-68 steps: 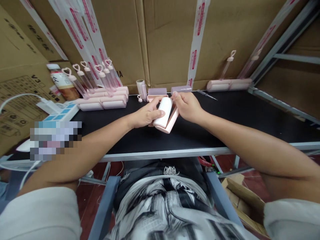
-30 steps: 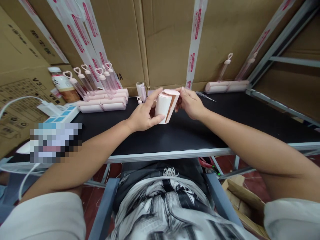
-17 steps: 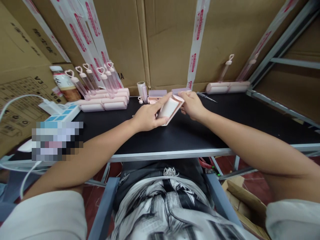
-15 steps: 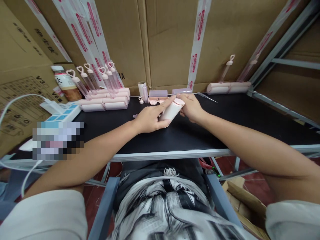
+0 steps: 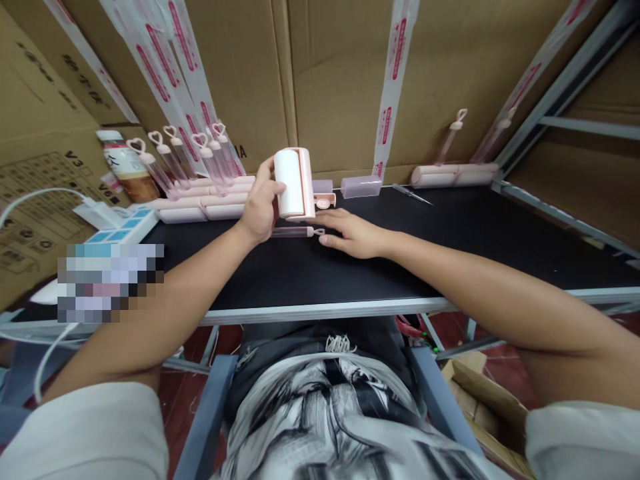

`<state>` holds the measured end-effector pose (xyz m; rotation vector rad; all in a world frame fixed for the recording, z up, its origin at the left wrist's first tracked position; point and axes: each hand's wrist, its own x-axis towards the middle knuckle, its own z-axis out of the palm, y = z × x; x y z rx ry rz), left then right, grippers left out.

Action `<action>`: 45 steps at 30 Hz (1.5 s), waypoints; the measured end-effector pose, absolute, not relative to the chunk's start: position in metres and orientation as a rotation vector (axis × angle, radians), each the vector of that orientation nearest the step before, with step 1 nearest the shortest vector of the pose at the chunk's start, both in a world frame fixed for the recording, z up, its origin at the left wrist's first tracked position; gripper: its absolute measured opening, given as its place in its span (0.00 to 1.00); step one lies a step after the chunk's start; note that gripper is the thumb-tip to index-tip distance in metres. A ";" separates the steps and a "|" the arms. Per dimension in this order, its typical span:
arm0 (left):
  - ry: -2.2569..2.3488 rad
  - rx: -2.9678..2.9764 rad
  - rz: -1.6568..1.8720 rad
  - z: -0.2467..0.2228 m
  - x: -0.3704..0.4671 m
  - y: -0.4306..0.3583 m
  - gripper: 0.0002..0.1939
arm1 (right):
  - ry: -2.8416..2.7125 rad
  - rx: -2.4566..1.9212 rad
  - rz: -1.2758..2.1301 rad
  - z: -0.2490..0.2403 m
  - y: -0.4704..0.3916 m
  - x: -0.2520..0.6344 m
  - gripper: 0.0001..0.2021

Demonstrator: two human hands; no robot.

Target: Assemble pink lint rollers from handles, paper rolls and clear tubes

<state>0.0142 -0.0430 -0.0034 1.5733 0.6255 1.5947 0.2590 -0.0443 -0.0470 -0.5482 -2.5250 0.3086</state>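
Note:
A white roller in a pink case (image 5: pixel 294 184) stands upright in my left hand (image 5: pixel 259 203), whose fingers wrap its left side. My right hand (image 5: pixel 353 233) is low over the black table with its fingers apart, just below and right of the roller. Beside its thumb lies a clear tube with a pink heart-shaped loop (image 5: pixel 293 232), flat on the table. Behind the hands are a small pink part (image 5: pixel 325 201) and a translucent lilac box (image 5: pixel 361 187).
Pink rollers (image 5: pixel 227 206) with upright heart-topped tubes are stacked at the left. A bottle (image 5: pixel 129 167) and a power strip (image 5: pixel 125 225) stand farther left. Tweezers (image 5: pixel 413 194) and more pink rollers (image 5: pixel 455 175) lie at the back right, before a cardboard wall.
The roller has moved left and up with my left hand and turned upright. My right hand has let go of it and come down left, toward the tube's looped end.

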 end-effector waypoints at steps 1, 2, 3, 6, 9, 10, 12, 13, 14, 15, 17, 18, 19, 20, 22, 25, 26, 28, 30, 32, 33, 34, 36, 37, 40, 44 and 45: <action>0.620 1.491 1.563 -0.001 0.015 -0.045 0.31 | -2.570 -0.521 0.304 -0.048 -0.046 0.256 0.25; 0.623 1.417 1.517 0.002 0.015 -0.047 0.29 | -2.601 -0.507 0.296 -0.049 -0.048 0.253 0.23; 0.635 1.358 1.465 0.004 0.016 -0.050 0.28 | -2.624 -0.502 0.287 -0.049 -0.049 0.252 0.20; 0.713 1.289 1.346 0.009 0.015 -0.058 0.30 | -2.660 -0.596 0.229 -0.044 -0.048 0.253 0.11; 0.762 1.302 1.349 0.011 0.014 -0.060 0.36 | -2.641 -0.923 0.065 -0.036 -0.045 0.263 0.17; 0.770 1.313 1.359 0.010 0.014 -0.059 0.37 | -2.610 -1.018 0.013 -0.034 -0.044 0.267 0.18; 0.785 1.337 1.382 0.009 0.013 -0.056 0.37 | -2.547 -1.071 -0.038 -0.031 -0.043 0.273 0.17; 0.795 1.351 1.390 0.008 0.013 -0.054 0.36 | -2.526 -1.029 -0.036 -0.030 -0.044 0.274 0.15; 0.806 1.364 1.398 0.006 0.012 -0.052 0.36 | -2.519 -0.961 -0.020 -0.030 -0.045 0.273 0.14; 0.814 1.373 1.403 0.005 0.011 -0.051 0.36 | -2.528 -0.887 0.009 -0.031 -0.046 0.272 0.16; 0.825 1.385 1.412 0.004 0.010 -0.048 0.36 | -2.584 -0.788 0.082 -0.034 -0.049 0.265 0.24; 0.826 1.390 1.412 0.004 0.009 -0.048 0.36 | -2.621 -0.772 0.112 -0.035 -0.051 0.262 0.25; 0.827 1.397 1.409 0.004 0.008 -0.047 0.35 | -2.656 -0.775 0.126 -0.036 -0.052 0.259 0.23; 0.827 1.405 1.401 0.004 0.007 -0.047 0.35 | -2.681 -0.790 0.127 -0.036 -0.053 0.258 0.20; 0.828 1.423 1.378 0.005 0.005 -0.047 0.34 | -2.692 -0.809 0.130 -0.035 -0.053 0.259 0.13; 0.807 1.453 1.345 0.007 -0.001 -0.044 0.33 | -2.637 -0.759 0.241 -0.030 -0.050 0.271 0.11; 0.798 1.463 1.333 0.007 -0.003 -0.043 0.32 | -2.612 -0.734 0.291 -0.028 -0.049 0.276 0.11; 0.788 1.474 1.308 0.007 -0.007 -0.041 0.32 | -2.558 -0.695 0.357 -0.024 -0.047 0.284 0.12; 0.788 1.478 1.282 0.006 -0.010 -0.039 0.34 | -2.513 -0.660 0.369 -0.022 -0.047 0.287 0.14; 0.780 1.488 1.259 0.005 -0.011 -0.039 0.34 | -2.482 -0.610 0.353 -0.023 -0.048 0.286 0.16; 0.770 1.496 1.252 0.005 -0.010 -0.039 0.34 | -2.471 -0.586 0.339 -0.024 -0.049 0.284 0.17; 0.759 1.506 1.250 0.004 -0.009 -0.040 0.34 | -2.461 -0.569 0.321 -0.025 -0.050 0.282 0.18; 0.738 1.520 1.255 0.004 -0.007 -0.042 0.34 | -2.449 -0.568 0.285 -0.027 -0.051 0.279 0.20; 0.730 1.521 1.260 0.005 -0.006 -0.043 0.33 | -2.450 -0.584 0.271 -0.028 -0.051 0.279 0.21; 0.732 1.518 1.273 0.005 -0.003 -0.045 0.32 | -2.480 -0.646 0.252 -0.027 -0.052 0.278 0.21; 0.760 1.560 1.297 0.002 -0.003 -0.045 0.32 | -2.506 -0.693 0.213 -0.024 -0.057 0.277 0.23; 0.769 1.569 1.303 0.001 -0.004 -0.044 0.33 | -2.506 -0.723 0.199 -0.024 -0.058 0.276 0.24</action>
